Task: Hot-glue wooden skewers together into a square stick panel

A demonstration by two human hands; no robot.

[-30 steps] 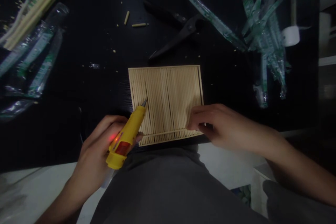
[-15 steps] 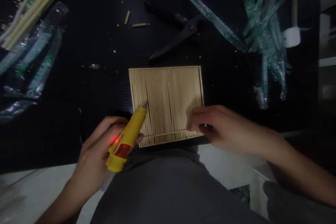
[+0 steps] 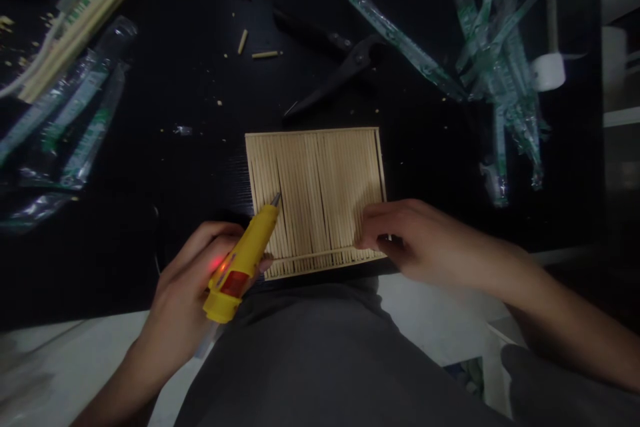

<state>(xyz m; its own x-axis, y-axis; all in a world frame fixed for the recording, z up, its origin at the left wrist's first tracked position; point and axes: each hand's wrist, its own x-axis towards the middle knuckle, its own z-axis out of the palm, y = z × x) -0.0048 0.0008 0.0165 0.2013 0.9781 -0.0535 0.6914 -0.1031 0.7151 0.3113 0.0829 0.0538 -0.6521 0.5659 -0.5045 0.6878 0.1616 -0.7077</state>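
Observation:
A yellow hot glue gun (image 3: 253, 238) is gripped in my left hand (image 3: 186, 283), its red light lit and its metal nozzle pointing up over a panel of thin wooden sticks (image 3: 300, 173). The panel lies flat on the black table, its sticks side by side with thin sticks along the edges. Across the lower part of it runs a single wooden stick (image 3: 315, 254). My right hand (image 3: 400, 230) is closed at the panel's lower right, fingertips pinching down on the right end of that crosswise stick. Left fingertips, partly hidden by the gun, are near the stick's other end.
Dark pruning shears (image 3: 345, 70) lie behind the panel, with short stick offcuts (image 3: 265, 55) nearby. A bundle of wooden sticks (image 3: 85, 23) and plastic wrappers (image 3: 95, 127) occupy the left. More crumpled wrappers (image 3: 510, 67) and a white plug-like block (image 3: 549, 72) are at the right.
The view has shifted slightly. Both hands, the glue gun and the stick panel keep nearly the same positions.

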